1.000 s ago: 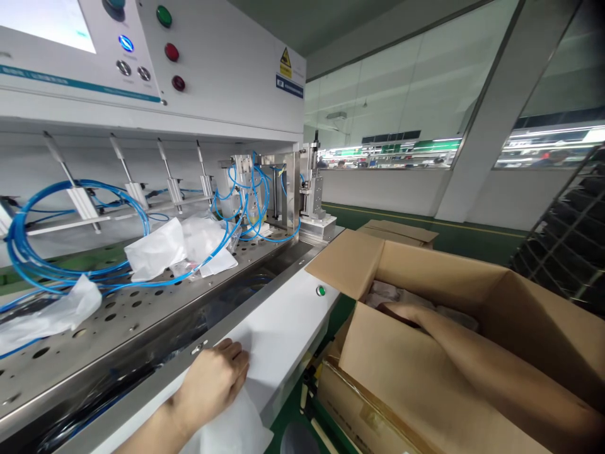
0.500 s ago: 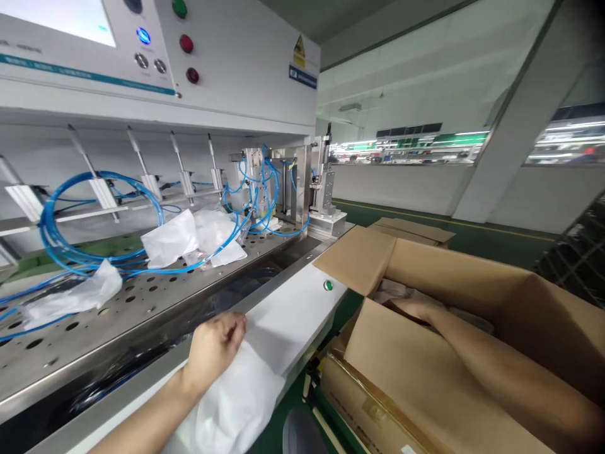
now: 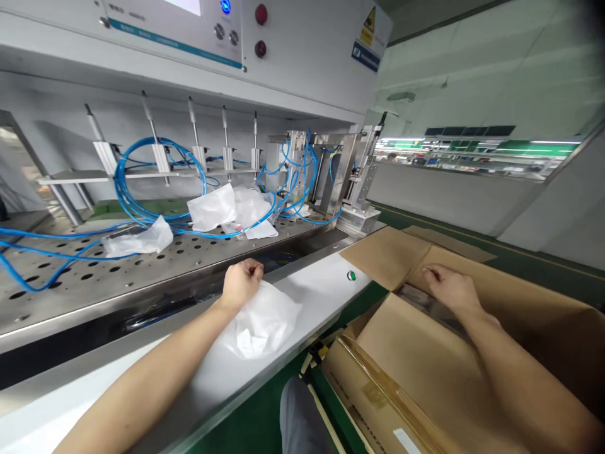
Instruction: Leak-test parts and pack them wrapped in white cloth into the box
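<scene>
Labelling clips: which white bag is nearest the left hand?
The bag over the white ledge, against the left hand; the other bags lie on the perforated plate.

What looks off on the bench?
The blue tubing sprawls in loops over the perforated plate, with crumpled white bags lying among it. Looks untidy, maybe a snag risk. I see no spill or obvious damage.

I note: bag [image 3: 267, 321], seven o'clock, thin, wrinkled, matt; carton [image 3: 413, 353], four o'clock, matt cardboard; perforated plate [image 3: 161, 273], nine o'clock, smooth metal.
</scene>
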A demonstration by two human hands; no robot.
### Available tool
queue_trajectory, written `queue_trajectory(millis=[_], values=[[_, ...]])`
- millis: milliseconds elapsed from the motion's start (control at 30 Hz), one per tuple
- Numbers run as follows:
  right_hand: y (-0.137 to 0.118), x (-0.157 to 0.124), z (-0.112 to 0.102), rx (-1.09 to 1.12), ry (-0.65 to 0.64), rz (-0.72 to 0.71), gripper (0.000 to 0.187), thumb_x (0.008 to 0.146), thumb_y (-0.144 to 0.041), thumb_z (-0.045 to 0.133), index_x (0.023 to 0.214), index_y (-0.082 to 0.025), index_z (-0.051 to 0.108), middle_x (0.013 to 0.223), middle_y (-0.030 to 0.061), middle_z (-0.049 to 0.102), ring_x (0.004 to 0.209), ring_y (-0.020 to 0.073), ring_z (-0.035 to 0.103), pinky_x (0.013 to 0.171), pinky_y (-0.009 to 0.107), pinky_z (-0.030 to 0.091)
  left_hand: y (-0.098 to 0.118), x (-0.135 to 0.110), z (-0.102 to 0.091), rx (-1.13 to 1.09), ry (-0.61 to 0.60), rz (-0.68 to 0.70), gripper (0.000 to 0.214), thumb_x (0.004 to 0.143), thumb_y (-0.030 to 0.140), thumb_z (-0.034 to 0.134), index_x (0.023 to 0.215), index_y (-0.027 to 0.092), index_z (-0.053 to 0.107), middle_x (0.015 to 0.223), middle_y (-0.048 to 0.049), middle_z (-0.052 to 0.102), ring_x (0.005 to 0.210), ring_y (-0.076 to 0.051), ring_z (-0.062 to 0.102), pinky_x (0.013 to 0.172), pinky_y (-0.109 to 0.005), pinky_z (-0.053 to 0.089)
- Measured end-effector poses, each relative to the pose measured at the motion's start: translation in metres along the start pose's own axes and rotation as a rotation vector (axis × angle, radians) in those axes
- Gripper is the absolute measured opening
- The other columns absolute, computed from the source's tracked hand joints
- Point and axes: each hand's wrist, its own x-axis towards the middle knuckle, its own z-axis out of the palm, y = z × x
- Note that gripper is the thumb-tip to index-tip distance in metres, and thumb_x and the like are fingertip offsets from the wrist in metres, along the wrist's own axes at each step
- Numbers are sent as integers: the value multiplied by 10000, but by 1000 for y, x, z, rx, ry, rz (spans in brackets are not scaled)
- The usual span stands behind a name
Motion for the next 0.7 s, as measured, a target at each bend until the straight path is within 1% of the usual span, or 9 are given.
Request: queue_trajectory(millis=[67, 167, 267, 300, 367, 433, 500, 600, 700], values=[[-17, -13, 1, 67, -81, 27, 100, 936, -204, 716, 902, -180, 808, 928, 189, 804, 831, 237, 746, 813, 407, 491, -1, 3, -2, -19, 19, -42, 236, 899, 280, 605, 702, 207, 712, 693, -29, 708, 664, -169, 622, 668, -276, 395], [-69, -57, 7, 339, -194, -73, 208, 966, -307, 687, 1124, -215, 784, 974, 131, 813, 840, 227, 761, 837, 377, 559, -4, 7, -5, -53, 42, -106, 234, 905, 281, 628, 703, 197, 712, 661, -25, 688, 642, -168, 609, 655, -276, 397], [-138, -119, 8, 478, -353, -441, 401, 953, -396, 688, 1330, -261, 680, 1062, 79, 804, 877, 237, 762, 757, 362, 613, -6, 8, -8, -89, 53, -142, 239, 924, 287, 630, 724, 186, 715, 655, -21, 684, 628, -162, 604, 637, -270, 398], [-161, -140, 6, 499, -365, -587, 476, 946, -391, 695, 1400, -264, 629, 1121, 82, 791, 907, 240, 758, 758, 364, 622, -6, 8, -8, -97, 59, -146, 235, 929, 285, 630, 737, 183, 720, 667, -21, 691, 636, -162, 608, 641, -268, 402], [-202, -176, 0, 485, -257, -845, 528, 953, -384, 695, 1454, -258, 580, 1297, 120, 726, 1118, 283, 715, 880, 409, 615, -6, 7, -9, -103, 69, -145, 226, 934, 277, 630, 755, 179, 728, 681, -24, 698, 650, -163, 612, 653, -268, 406], [-236, -205, -4, 457, -130, -1065, 526, 933, -443, 742, 1399, -241, 606, 1317, 139, 705, 1184, 324, 663, 964, 474, 559, -6, 6, -9, -99, 73, -133, 216, 933, 264, 636, 763, 178, 736, 686, -26, 700, 657, -164, 610, 665, -271, 405], [-262, -225, -3, 422, -87, -1153, 512, 910, -515, 767, 1305, -213, 644, 1198, 130, 740, 1048, 318, 659, 872, 481, 512, -6, 5, -8, -93, 70, -116, 209, 932, 254, 641, 765, 179, 741, 700, -29, 708, 667, -165, 611, 673, -273, 402], [-287, -240, 17, 335, -157, -1098, 535, 857, -588, 807, 1191, -189, 684, 981, 91, 750, 871, 283, 610, 762, 456, 427, -5, 5, -9, -83, 64, -105, 212, 930, 245, 645, 753, 181, 742, 713, -33, 714, 674, -167, 613, 679, -276, 403], [-296, -242, 48, 254, -254, -1065, 254, 859, -423, 850, 947, -223, 720, 854, 42, 714, 863, 256, 595, 791, 425, 404, -5, 7, -11, -81, 61, -112, 215, 925, 244, 653, 739, 182, 742, 691, -34, 701, 666, -172, 609, 675, -281, 403]])
